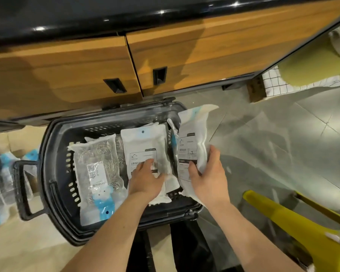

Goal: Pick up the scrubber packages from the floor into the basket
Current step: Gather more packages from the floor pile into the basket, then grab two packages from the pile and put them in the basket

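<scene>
While the left hand (145, 178) is laid with nearly straight fingers on the middle scrubber package (143, 144), nothing being clasped by it, a white-backed package (192, 132) is gripped by the right hand (209, 173), the thumb pressed on its printed label and the fingers wrapped behind. That package is held tilted on edge at the right side of the black basket (44, 163), partly inside it and partly above the rim. The middle scrubber package is laid flat in the basket, label up, and just beside it on the left a clear package (98, 169) of steel scourers with a blue bear print is seen, also inside. More packages (0, 173), blurred, are seen on the floor (28, 244) beyond the basket's left handle (18, 189). Wooden cabinet doors (67, 65) are seen behind the basket, and a yellow object (283, 218) at the lower right.
</scene>
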Demonstrator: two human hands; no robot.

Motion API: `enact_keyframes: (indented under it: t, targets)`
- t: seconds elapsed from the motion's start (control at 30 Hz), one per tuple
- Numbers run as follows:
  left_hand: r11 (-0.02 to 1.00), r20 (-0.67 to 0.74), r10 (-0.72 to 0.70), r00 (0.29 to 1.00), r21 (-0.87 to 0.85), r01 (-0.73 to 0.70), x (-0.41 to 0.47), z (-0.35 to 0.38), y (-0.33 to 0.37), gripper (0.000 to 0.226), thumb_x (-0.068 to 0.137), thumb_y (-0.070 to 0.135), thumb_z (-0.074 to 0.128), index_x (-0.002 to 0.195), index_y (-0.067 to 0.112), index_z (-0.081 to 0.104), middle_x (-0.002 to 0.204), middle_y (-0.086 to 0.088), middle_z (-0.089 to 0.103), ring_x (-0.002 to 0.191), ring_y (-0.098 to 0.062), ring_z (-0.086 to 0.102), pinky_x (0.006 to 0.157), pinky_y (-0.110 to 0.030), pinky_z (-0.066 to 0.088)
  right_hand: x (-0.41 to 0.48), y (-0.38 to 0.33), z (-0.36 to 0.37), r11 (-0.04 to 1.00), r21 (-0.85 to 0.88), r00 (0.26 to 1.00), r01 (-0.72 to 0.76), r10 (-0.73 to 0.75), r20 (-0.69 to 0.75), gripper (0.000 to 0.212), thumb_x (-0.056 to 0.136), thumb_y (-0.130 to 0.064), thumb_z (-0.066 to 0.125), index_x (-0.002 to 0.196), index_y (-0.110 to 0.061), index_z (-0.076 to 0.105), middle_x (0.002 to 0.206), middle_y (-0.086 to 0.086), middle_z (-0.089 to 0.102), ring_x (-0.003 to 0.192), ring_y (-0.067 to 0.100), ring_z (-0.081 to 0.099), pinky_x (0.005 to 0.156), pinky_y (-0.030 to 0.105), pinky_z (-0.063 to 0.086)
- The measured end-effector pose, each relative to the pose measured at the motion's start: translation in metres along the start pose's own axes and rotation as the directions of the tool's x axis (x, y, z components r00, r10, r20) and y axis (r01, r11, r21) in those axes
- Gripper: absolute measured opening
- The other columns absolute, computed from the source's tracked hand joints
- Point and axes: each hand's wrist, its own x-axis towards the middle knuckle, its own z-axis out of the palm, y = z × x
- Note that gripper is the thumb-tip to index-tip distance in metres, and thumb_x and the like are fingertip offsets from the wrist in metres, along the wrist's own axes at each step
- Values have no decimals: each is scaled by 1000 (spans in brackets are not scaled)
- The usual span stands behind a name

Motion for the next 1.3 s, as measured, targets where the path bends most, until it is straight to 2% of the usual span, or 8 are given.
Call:
enact_keyframes:
  t: [0.07,0.2,0.43,0.6,0.9,1.07,1.2,1.3]
  targets:
    - [996,52,-10,999,87,5,2,-4,-14,60,92,39,55,147,26,34,155,4,29,140,-24,32,113,-44,32,6,3,15,989,-147,999,4,4,53,65,91,-26,59,146,-24,24,136,4,48,115,26,55,88,41,52]
    - [993,43,-1,999,119,-4,-1,-17,-37,61,92,36,55,147,26,32,157,4,22,143,-22,28,115,-45,30,21,-1,36,972,-234,993,-6,33,113,77,92,-25,59,153,-20,12,147,11,34,132,29,40,102,40,43]
    - [988,-114,-136,984,57,143,-3,-53,-84,56,90,38,56,143,27,39,154,-1,30,136,-25,38,107,-45,40,14,-21,30,963,-266,993,49,-19,117,73,93,-29,56,152,-16,16,151,11,31,137,28,35,110,44,38]
    - [975,-258,-152,954,121,188,-20,-83,-112,61,91,40,54,147,26,34,159,-1,22,143,-24,29,115,-43,30,-1,-49,32,934,-260,958,247,-196,209,63,94,-28,53,150,-19,23,149,8,31,136,28,36,109,44,38]
    - [981,-547,-110,830,77,181,-65,-133,-211,61,92,40,48,149,25,31,160,-9,20,147,-28,18,118,-43,17,-69,-146,125,608,-354,701,711,-577,418,59,99,-42,37,152,-22,20,160,4,19,145,22,19,119,40,21]
    - [981,-616,-130,777,35,192,-96,-143,-318,58,92,38,49,146,19,38,155,-14,31,142,-31,29,114,-45,23,-148,-176,219,512,-316,595,799,-593,542,57,99,-43,34,151,-24,21,159,4,19,146,22,17,118,39,17]
    - [953,-562,-291,774,-99,287,-139,-153,-430,63,91,44,34,149,20,33,158,-14,24,145,-31,24,117,-47,22,-221,-188,297,350,-317,471,882,-602,645,58,97,-47,25,148,-18,26,152,11,30,137,28,33,112,44,30]
    - [902,-521,-417,745,-140,408,-180,-173,-516,62,95,43,41,151,22,27,160,-12,19,146,-29,20,118,-45,19,-271,-205,348,324,-311,447,893,-582,679,63,96,-50,22,149,-16,27,152,12,31,137,28,34,113,42,29]
